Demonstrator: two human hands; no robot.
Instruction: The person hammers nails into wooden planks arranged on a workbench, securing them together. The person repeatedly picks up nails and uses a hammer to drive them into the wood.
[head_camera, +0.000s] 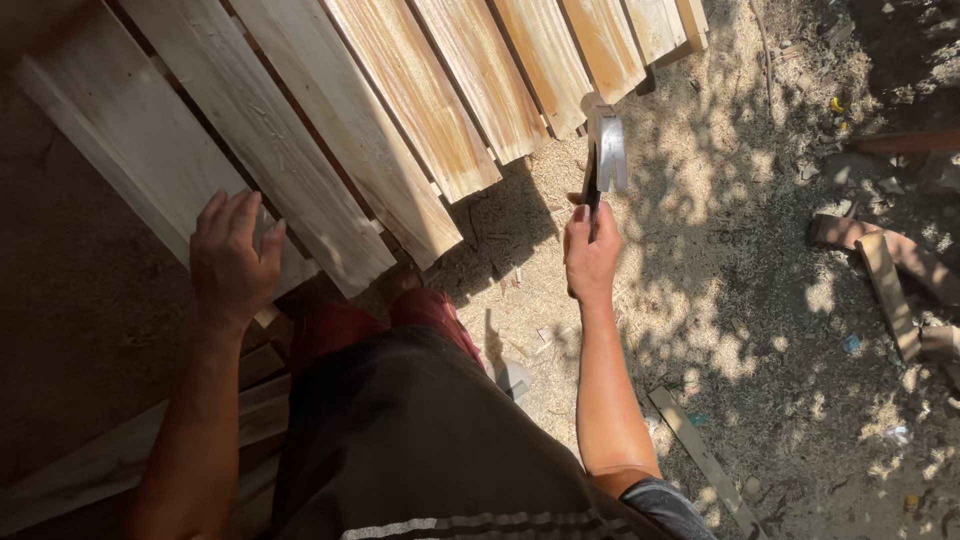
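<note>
With the left hand (232, 262) flat and open on a plank (150, 150) and the right hand (590, 258) gripping a raised hammer (606, 150), a misaimed blow could strike the fingers.

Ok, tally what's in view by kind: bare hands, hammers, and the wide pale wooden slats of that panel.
Bare hands: 2, left hand and right hand
Metal-headed hammer: 1
Wide pale wooden slats: 8
Total: 11
</note>
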